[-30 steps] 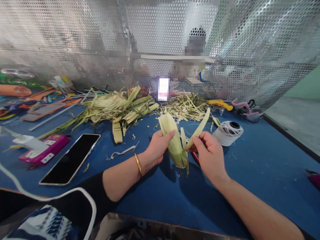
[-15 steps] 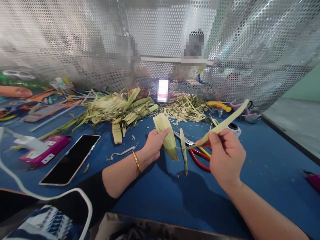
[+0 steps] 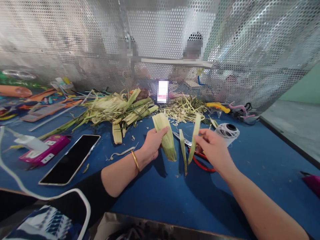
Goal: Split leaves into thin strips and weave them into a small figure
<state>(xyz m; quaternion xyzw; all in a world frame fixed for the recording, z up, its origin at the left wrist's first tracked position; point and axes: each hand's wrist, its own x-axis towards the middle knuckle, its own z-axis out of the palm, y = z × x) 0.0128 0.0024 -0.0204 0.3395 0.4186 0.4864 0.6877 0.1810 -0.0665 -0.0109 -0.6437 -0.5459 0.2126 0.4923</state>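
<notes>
My left hand (image 3: 154, 141) pinches a wide pale-green corn husk (image 3: 167, 141) by its left edge, thumb on top. Between the fingertips of my right hand (image 3: 211, 146) is a narrow husk strip (image 3: 194, 140), held nearly upright and apart from the wide piece. Another narrow strip (image 3: 183, 150) lies on the blue table between my hands. Scissors with red handles (image 3: 203, 166) rest partly beneath my right hand, which hides some of them. Just behind that hand stands a spool of white thread (image 3: 228, 132).
A heap of husks (image 3: 110, 106) and a pile of shredded scraps (image 3: 186, 108) lie at the back, before a perforated metal screen (image 3: 160, 33). On the left are a phone (image 3: 70, 160), a magenta box (image 3: 47, 150) and a white cable (image 3: 75, 190). A yellow-handled tool (image 3: 218, 106) lies back right.
My right hand tore the narrow strip off the wide husk, swung it out to the right, then brought it back upright. My left hand moved slightly left with the husk.
</notes>
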